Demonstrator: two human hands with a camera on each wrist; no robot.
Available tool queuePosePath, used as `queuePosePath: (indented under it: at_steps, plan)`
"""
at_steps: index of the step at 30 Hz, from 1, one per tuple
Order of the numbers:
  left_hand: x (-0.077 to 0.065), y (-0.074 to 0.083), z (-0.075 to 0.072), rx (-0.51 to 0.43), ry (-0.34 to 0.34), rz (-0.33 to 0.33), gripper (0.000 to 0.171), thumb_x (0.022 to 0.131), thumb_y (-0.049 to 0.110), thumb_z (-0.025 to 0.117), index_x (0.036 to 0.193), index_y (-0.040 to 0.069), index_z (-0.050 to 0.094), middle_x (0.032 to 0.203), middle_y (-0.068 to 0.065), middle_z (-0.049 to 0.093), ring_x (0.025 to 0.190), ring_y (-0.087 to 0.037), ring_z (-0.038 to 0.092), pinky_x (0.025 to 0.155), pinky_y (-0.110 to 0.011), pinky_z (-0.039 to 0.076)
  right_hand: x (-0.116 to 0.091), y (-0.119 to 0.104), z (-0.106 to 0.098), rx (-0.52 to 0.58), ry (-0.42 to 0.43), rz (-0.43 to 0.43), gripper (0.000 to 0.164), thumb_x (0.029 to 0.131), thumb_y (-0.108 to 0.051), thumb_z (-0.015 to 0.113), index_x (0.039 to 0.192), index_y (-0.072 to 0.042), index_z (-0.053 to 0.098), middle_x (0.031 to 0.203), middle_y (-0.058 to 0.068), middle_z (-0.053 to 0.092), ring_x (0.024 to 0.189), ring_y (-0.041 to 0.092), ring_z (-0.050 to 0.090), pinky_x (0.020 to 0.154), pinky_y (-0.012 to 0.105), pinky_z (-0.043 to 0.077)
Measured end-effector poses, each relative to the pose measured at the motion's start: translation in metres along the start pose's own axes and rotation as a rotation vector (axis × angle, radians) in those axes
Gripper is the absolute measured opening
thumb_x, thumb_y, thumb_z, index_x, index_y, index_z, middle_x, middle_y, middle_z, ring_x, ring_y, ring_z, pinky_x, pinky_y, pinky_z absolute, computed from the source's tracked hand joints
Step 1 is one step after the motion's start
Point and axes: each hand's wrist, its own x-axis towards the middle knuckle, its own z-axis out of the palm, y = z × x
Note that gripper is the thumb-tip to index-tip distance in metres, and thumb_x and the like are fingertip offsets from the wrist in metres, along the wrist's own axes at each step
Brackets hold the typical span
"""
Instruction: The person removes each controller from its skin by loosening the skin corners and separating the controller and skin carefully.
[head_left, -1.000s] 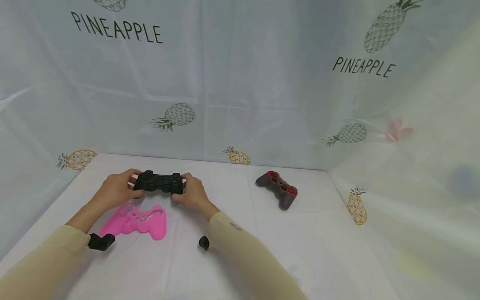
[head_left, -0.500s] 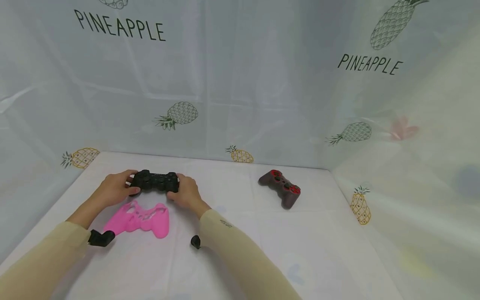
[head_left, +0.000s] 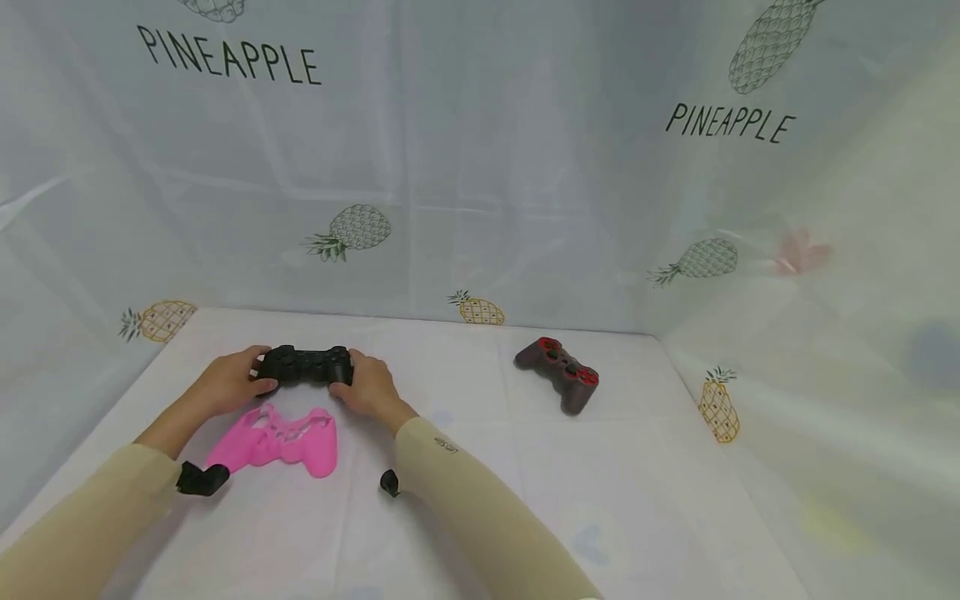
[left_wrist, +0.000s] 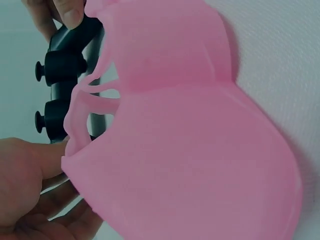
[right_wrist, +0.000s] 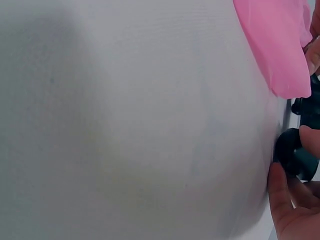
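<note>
Both hands hold a black game controller by its ends, at the back left of the table. My left hand grips the left end, thumb in front and fingers behind. The right hand grips the other end, its thumb on the near side. Two thumbsticks of the controller stick out in the left wrist view. Just in front lies a pink controller cover with cut-out openings, which fills much of the left wrist view and hides part of the controller there. Only one end of the controller shows in the right wrist view.
A dark controller with red buttons lies at the back right of the white-covered table. Behind the table hangs a pineapple-print curtain. Black wrist mounts stick out from both sleeves.
Both hands have shifted the black controller slightly to the left, behind the pink cover. The pink cover and the red-buttoned controller have stayed in place.
</note>
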Motion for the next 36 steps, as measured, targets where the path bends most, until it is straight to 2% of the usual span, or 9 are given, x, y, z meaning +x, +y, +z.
queuePosePath:
  at_steps: [3, 6, 9, 13, 16, 19, 26, 31, 36]
  plan:
    - [0.0, -0.002, -0.001, 0.018, -0.024, 0.029, 0.077, 0.1, 0.02, 0.073, 0.148, -0.023, 0.032, 0.132, -0.049, 0.053, 0.121, -0.066, 0.054, 0.096, -0.073, 0.047, -0.001, 0.004, -0.003, -0.006, -0.016, -0.034, 0.066, 0.098, -0.03, 0.076, 0.156, -0.009, 0.052, 0.134, 0.005, 0.071, 0.113, 0.013, 0.064, 0.094, 0.021, 0.049]
    - [0.002, 0.0, -0.002, 0.036, -0.014, 0.053, 0.082, 0.1, 0.024, 0.073, 0.148, -0.026, 0.028, 0.135, -0.05, 0.05, 0.123, -0.067, 0.051, 0.098, -0.075, 0.045, -0.003, 0.013, -0.01, 0.012, -0.032, -0.061, 0.067, 0.097, -0.026, 0.074, 0.156, -0.006, 0.051, 0.125, 0.005, 0.073, 0.105, 0.011, 0.064, 0.092, 0.02, 0.05]
    - [-0.001, 0.003, -0.003, 0.049, 0.047, 0.062, 0.079, 0.101, 0.025, 0.071, 0.149, -0.023, 0.031, 0.138, -0.048, 0.047, 0.125, -0.067, 0.047, 0.1, -0.076, 0.042, -0.007, 0.021, -0.018, 0.02, -0.043, -0.101, 0.066, 0.096, -0.021, 0.072, 0.156, -0.004, 0.05, 0.125, 0.006, 0.073, 0.106, 0.012, 0.065, 0.095, 0.021, 0.051]
    - [0.001, 0.018, -0.002, 0.034, 0.14, 0.1, 0.071, 0.103, 0.024, 0.069, 0.151, -0.017, 0.037, 0.142, -0.043, 0.046, 0.128, -0.065, 0.045, 0.102, -0.077, 0.039, -0.016, 0.035, -0.039, 0.022, -0.038, -0.125, 0.064, 0.097, -0.017, 0.07, 0.156, -0.003, 0.049, 0.131, 0.009, 0.072, 0.109, 0.016, 0.068, 0.097, 0.025, 0.053]
    - [0.005, 0.034, 0.0, 0.012, 0.184, 0.135, 0.067, 0.103, 0.023, 0.069, 0.151, -0.014, 0.04, 0.142, -0.04, 0.047, 0.129, -0.061, 0.046, 0.104, -0.076, 0.039, -0.027, 0.049, -0.059, 0.054, -0.029, -0.125, 0.064, 0.099, -0.015, 0.069, 0.157, -0.003, 0.048, 0.134, 0.013, 0.07, 0.112, 0.021, 0.069, 0.095, 0.03, 0.055]
    - [0.008, 0.051, 0.003, -0.018, 0.2, 0.175, 0.065, 0.103, 0.022, 0.069, 0.152, -0.01, 0.042, 0.143, -0.036, 0.049, 0.13, -0.057, 0.049, 0.105, -0.073, 0.04, -0.04, 0.067, -0.078, 0.089, -0.004, -0.12, 0.064, 0.099, -0.014, 0.069, 0.158, -0.003, 0.047, 0.137, 0.014, 0.068, 0.117, 0.027, 0.069, 0.097, 0.036, 0.056]
    - [0.01, 0.098, 0.013, -0.125, 0.155, 0.236, 0.063, 0.105, 0.022, 0.067, 0.157, -0.003, 0.042, 0.151, -0.029, 0.047, 0.132, -0.048, 0.053, 0.104, -0.068, 0.044, -0.073, 0.119, -0.12, 0.124, 0.11, -0.109, 0.064, 0.096, -0.011, 0.068, 0.157, -0.002, 0.047, 0.137, 0.018, 0.066, 0.117, 0.034, 0.068, 0.098, 0.046, 0.056]
    - [0.022, 0.124, 0.031, -0.171, 0.143, 0.271, 0.062, 0.105, 0.02, 0.068, 0.158, 0.0, 0.043, 0.152, -0.026, 0.048, 0.133, -0.046, 0.054, 0.106, -0.066, 0.045, -0.095, 0.15, -0.143, 0.106, 0.204, -0.115, 0.062, 0.094, -0.007, 0.068, 0.153, 0.0, 0.051, 0.133, 0.019, 0.067, 0.113, 0.036, 0.069, 0.093, 0.049, 0.057]
    - [0.038, 0.151, 0.055, -0.213, 0.13, 0.318, 0.06, 0.104, 0.019, 0.069, 0.157, 0.003, 0.046, 0.151, -0.022, 0.051, 0.131, -0.044, 0.057, 0.106, -0.062, 0.047, -0.115, 0.176, -0.163, 0.069, 0.256, -0.094, 0.063, 0.094, -0.006, 0.073, 0.153, 0.0, 0.051, 0.135, 0.02, 0.064, 0.116, 0.037, 0.066, 0.094, 0.05, 0.057]
